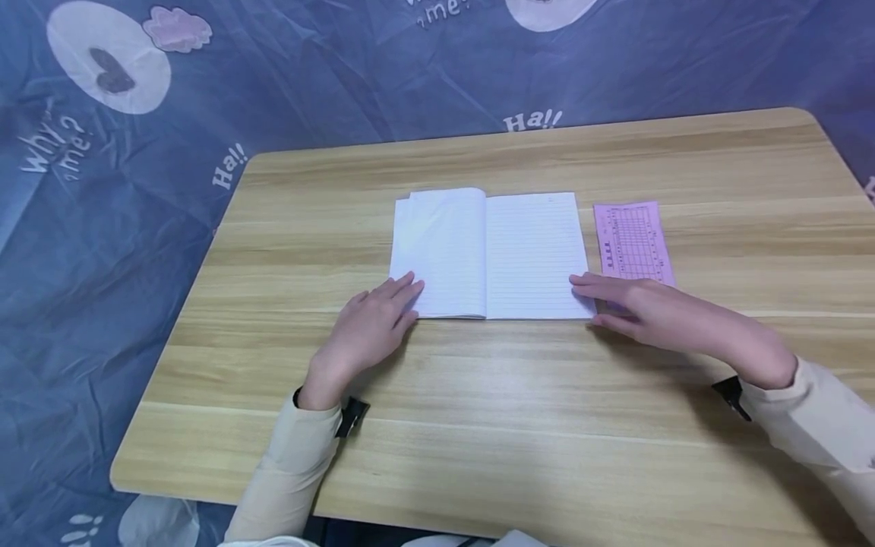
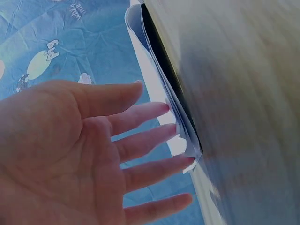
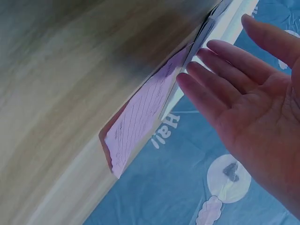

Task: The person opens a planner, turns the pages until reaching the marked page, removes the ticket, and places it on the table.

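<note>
An open notebook [image 1: 533, 258] with white lined pages lies flat in the middle of the table. My left hand [image 1: 372, 323] rests its straight, spread fingers on the lower left corner of the notebook. In the left wrist view, the fingertips of the left hand [image 2: 98, 150] touch the page edges, which bow upward a little. My right hand [image 1: 632, 304] lies at the notebook's lower right corner with its fingers straight. A purple printed sheet [image 1: 634, 241] lies just right of the notebook; the right hand covers its lower end.
The wooden table [image 1: 478, 433] has rounded corners. Behind it and at its left hangs a blue cloth [image 1: 328, 68] with white lettering and cartoon prints. A black strap piece [image 1: 352, 416] sits at the left wrist, and another [image 1: 731, 396] at the right.
</note>
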Demonstrator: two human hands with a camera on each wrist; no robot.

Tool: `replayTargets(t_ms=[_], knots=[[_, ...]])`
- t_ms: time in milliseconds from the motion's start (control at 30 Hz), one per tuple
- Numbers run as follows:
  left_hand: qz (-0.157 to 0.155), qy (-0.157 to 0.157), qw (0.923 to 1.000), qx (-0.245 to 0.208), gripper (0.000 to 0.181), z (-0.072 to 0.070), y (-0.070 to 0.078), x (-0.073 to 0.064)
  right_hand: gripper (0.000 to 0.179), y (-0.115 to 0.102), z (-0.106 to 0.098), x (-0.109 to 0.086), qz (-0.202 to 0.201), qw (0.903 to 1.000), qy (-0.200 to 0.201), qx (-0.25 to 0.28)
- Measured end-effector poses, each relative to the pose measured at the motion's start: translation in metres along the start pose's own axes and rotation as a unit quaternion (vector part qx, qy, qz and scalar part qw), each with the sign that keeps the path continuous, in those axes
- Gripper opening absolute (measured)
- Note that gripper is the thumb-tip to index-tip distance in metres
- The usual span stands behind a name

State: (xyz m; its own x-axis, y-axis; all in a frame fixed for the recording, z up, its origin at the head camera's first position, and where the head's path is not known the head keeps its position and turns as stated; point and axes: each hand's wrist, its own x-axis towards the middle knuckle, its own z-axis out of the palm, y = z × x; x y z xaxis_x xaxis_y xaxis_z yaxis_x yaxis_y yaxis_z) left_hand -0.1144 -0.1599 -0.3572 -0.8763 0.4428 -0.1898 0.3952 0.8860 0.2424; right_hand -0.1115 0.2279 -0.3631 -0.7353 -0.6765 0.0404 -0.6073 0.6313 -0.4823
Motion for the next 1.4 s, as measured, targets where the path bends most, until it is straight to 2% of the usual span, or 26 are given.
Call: replayTargets(t_ms=[133,200,267,333,433,500,600,733,800,900,1033,1100,1200,1267,1300,1400], knots=[[-0.020,0.032,0.9986,-0.036,0.051,-0.002,-0.004,0.007,0.047,-0.002,0.001,0.000,0.004,1.0000,0.002,-0.001],[-0.043,0.039,0.9952,-0.079,0.058,-0.003,-0.008,0.012,0.047,-0.002,0.001,0.000,0.005,1.0000,0.002,-0.002],[-0.071,0.039,0.9876,-0.134,0.068,-0.005,-0.013,0.018,0.048,-0.002,0.002,-0.001,0.006,1.0000,0.004,-0.001],[-0.089,0.036,0.9767,-0.192,0.078,-0.005,-0.020,0.024,0.048,-0.003,0.002,-0.001,0.008,1.0000,0.004,0.001],[-0.097,0.028,0.9625,-0.252,0.087,-0.005,-0.028,0.032,0.048,-0.003,0.003,-0.001,0.010,0.9999,0.004,0.003],[-0.096,0.024,0.9582,-0.268,0.088,-0.006,-0.030,0.035,0.048,-0.004,0.003,-0.002,0.013,0.9999,0.003,0.005],[-0.097,0.030,0.9566,-0.273,0.087,-0.008,-0.029,0.036,0.048,-0.005,0.004,-0.002,0.020,0.9997,-0.001,0.011],[-0.084,0.077,0.9531,-0.280,0.086,-0.014,-0.024,0.036,0.048,-0.005,0.003,-0.002,0.031,0.9993,-0.013,0.018],[-0.066,0.107,0.9468,-0.296,0.086,-0.018,-0.020,0.036,0.048,-0.005,0.002,-0.002,0.033,0.9991,-0.019,0.020],[-0.030,0.135,0.9258,-0.352,0.088,-0.028,-0.010,0.038,0.047,-0.006,-0.001,0.002,0.029,0.9992,-0.017,0.021],[0.006,0.141,0.8915,-0.430,0.087,-0.040,0.010,0.044,0.046,-0.011,-0.007,0.019,0.029,0.9991,-0.005,0.030],[0.016,0.134,0.8812,-0.453,0.084,-0.045,0.020,0.048,0.047,-0.016,-0.011,0.032,0.042,0.9980,0.001,0.047],[0.031,0.121,0.8761,-0.466,0.078,-0.050,0.036,0.055,0.049,-0.024,-0.018,0.056,0.071,0.9922,0.015,0.101],[0.036,0.115,0.8776,-0.464,0.075,-0.052,0.046,0.060,0.051,-0.028,-0.023,0.073,0.083,0.9848,0.032,0.149],[0.039,0.112,0.8780,-0.464,0.073,-0.053,0.052,0.062,0.052,-0.030,-0.025,0.081,0.090,0.9789,0.042,0.179],[0.048,0.097,0.8868,-0.449,0.071,-0.053,0.069,0.070,0.054,-0.034,-0.031,0.105,0.100,0.9511,0.082,0.281]])
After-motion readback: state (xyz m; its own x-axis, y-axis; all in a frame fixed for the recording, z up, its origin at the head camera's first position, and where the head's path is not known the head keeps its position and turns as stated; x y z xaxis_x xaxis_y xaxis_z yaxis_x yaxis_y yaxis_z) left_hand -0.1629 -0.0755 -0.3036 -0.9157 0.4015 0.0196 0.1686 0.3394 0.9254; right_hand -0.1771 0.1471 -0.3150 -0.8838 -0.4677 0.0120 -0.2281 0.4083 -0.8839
